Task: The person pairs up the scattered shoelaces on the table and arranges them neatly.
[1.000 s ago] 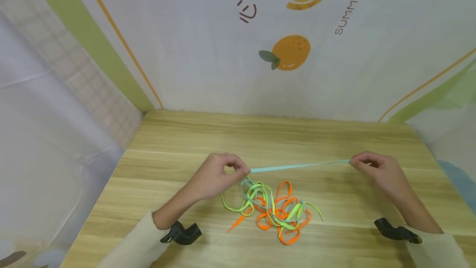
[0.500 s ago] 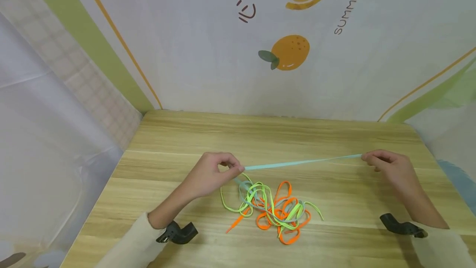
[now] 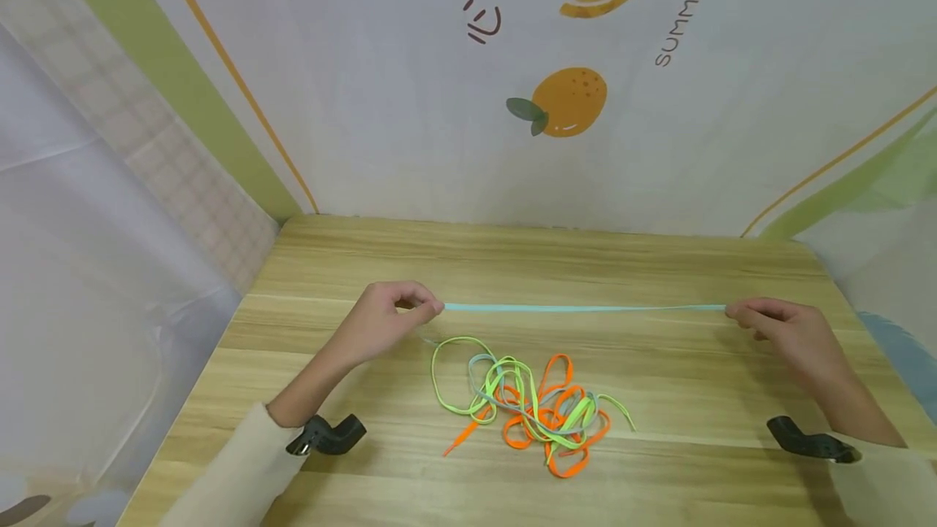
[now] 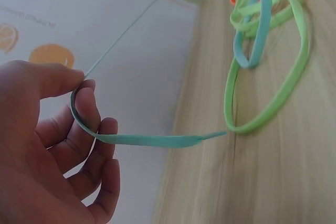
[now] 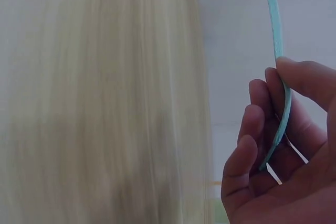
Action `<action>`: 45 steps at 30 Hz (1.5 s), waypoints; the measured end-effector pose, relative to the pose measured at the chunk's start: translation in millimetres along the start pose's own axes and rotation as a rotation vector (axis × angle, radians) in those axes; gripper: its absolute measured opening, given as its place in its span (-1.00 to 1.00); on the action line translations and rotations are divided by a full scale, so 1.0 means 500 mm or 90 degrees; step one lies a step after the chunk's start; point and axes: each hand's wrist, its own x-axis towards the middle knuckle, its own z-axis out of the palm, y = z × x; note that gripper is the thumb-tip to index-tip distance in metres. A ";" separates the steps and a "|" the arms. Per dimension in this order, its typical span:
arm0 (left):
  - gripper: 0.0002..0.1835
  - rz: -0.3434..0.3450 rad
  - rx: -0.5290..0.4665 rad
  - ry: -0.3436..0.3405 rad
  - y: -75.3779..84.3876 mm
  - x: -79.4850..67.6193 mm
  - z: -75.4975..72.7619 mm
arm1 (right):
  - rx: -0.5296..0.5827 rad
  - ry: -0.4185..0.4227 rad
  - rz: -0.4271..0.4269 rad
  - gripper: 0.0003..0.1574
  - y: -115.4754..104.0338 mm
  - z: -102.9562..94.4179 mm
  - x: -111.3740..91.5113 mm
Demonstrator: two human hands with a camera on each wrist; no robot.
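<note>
A flat turquoise shoelace (image 3: pixel 542 308) is stretched nearly level between both hands, above the far side of a tangle of laces. My left hand (image 3: pixel 384 320) pinches it between thumb and index finger; in the left wrist view a short tail (image 4: pixel 152 140) runs out past the fingers to a narrow tip. On the other side my right hand (image 3: pixel 794 332) pinches the lace near its other end, whose tip (image 5: pixel 266 161) lies against the curled fingers in the right wrist view. Below the taut lace lie a neon green shoelace (image 3: pixel 455 338), an orange shoelace (image 3: pixel 574 466) and a grey-blue shoelace (image 3: pixel 476 372), looped together.
The wooden table (image 3: pixel 351 462) carries the tangle at its middle. A white cloth backdrop (image 3: pixel 410 145) with fruit prints stands along the back edge, and more cloth hangs at the left side. Black wrist mounts (image 3: pixel 333 435) sit on both sleeves.
Both hands have moved apart, the left one left and slightly away, the right one to the right. The turquoise shoelace between them shows a longer, straighter span. The tangle stays nearly in place.
</note>
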 end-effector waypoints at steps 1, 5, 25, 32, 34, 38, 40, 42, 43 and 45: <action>-0.85 -0.005 0.004 0.002 -0.005 0.002 -0.005 | -0.006 0.001 -0.001 -0.77 0.001 -0.002 0.000; -0.80 -0.024 0.016 0.007 -0.026 0.012 -0.023 | 0.000 0.005 0.001 -0.78 0.007 -0.009 0.000; -0.64 -0.057 0.059 0.032 -0.090 0.035 -0.077 | -0.066 -0.016 0.000 -0.61 0.016 -0.021 0.003; -0.58 -0.083 0.084 0.038 -0.112 0.039 -0.086 | -0.100 -0.023 -0.016 -0.57 0.020 -0.028 0.001; -0.57 -0.090 0.092 0.042 -0.116 0.040 -0.091 | -0.100 -0.024 -0.018 -0.56 0.019 -0.030 0.001; -0.54 -0.098 0.098 0.047 -0.123 0.039 -0.101 | -0.101 -0.025 -0.021 -0.57 0.017 -0.035 -0.001; -0.53 -0.103 0.100 0.049 -0.126 0.038 -0.106 | -0.099 -0.023 -0.028 -0.59 0.016 -0.038 -0.003; -0.52 -0.105 0.097 0.050 -0.127 0.037 -0.110 | -0.096 -0.022 -0.034 -0.60 0.016 -0.040 -0.004; -0.53 -0.105 0.096 0.050 -0.127 0.036 -0.112 | -0.096 -0.021 -0.037 -0.60 0.016 -0.041 -0.004; -0.53 -0.104 0.096 0.051 -0.129 0.034 -0.116 | -0.095 -0.022 -0.038 -0.60 0.016 -0.043 -0.004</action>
